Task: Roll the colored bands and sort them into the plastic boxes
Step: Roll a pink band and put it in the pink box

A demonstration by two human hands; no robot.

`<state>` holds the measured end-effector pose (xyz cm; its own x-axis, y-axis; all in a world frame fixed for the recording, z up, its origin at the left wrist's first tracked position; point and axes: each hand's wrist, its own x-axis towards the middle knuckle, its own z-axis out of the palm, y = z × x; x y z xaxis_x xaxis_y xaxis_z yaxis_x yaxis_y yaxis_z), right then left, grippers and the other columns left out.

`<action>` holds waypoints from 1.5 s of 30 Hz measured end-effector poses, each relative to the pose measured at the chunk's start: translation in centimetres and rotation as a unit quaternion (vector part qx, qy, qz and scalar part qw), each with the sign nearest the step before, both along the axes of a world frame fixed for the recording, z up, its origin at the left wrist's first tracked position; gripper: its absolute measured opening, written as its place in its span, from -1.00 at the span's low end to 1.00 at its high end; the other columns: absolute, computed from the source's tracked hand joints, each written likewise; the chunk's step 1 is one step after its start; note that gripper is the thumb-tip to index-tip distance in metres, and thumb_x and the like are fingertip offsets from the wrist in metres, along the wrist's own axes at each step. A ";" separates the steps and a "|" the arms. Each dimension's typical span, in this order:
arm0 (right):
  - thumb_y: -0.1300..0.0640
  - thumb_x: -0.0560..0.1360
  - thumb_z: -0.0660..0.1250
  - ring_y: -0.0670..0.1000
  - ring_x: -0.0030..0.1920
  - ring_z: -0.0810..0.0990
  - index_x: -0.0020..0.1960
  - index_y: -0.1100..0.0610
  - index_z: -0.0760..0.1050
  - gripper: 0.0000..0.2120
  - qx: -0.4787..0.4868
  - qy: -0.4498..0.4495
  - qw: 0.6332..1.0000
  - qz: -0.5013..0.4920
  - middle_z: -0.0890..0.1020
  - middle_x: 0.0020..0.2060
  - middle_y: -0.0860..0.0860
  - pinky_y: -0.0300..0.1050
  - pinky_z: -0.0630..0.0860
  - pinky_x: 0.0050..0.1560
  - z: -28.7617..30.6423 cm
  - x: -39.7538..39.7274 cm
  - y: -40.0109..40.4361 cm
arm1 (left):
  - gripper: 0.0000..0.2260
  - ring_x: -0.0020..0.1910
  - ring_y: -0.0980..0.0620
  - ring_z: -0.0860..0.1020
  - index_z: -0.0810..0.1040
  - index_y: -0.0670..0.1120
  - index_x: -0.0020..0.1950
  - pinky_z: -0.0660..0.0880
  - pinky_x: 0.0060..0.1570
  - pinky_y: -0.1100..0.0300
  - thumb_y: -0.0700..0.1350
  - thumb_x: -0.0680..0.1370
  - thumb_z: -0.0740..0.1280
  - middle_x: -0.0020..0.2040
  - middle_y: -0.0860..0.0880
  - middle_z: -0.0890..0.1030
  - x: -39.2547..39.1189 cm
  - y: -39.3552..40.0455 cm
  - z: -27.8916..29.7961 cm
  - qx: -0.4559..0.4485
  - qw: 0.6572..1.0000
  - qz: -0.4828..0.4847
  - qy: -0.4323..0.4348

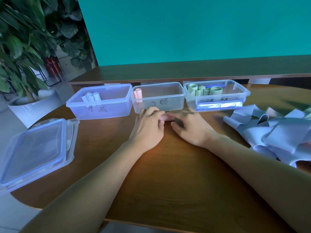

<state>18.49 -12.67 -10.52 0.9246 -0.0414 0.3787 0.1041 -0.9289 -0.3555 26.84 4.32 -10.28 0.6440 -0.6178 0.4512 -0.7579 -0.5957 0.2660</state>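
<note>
Both hands curl on a pink band roll (pixel 165 117) at frame centre: left hand (pixel 149 125) and right hand (pixel 190 126) each grip one end. Roll's long axis runs left-right on the worktop (pixel 168 174). Middle box (pixel 159 98), holding pink rolls, sits directly above, equally near both hands.

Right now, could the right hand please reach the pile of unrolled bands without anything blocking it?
Probably yes: the right hand has bare table between it and the pile of unrolled bands, though it holds a pink band.
</note>
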 end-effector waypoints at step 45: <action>0.18 0.67 0.23 -0.05 0.08 0.59 0.28 0.08 0.58 -0.76 0.108 -0.005 0.994 0.022 0.68 0.09 -0.02 -0.26 0.42 0.16 0.4 3.0 -0.9 | -0.79 0.10 0.07 0.54 0.64 0.00 0.16 0.50 -0.05 0.20 0.06 0.59 0.38 0.11 0.03 0.64 2.9 -0.5 0.4 -0.054 0.993 -0.080 0.063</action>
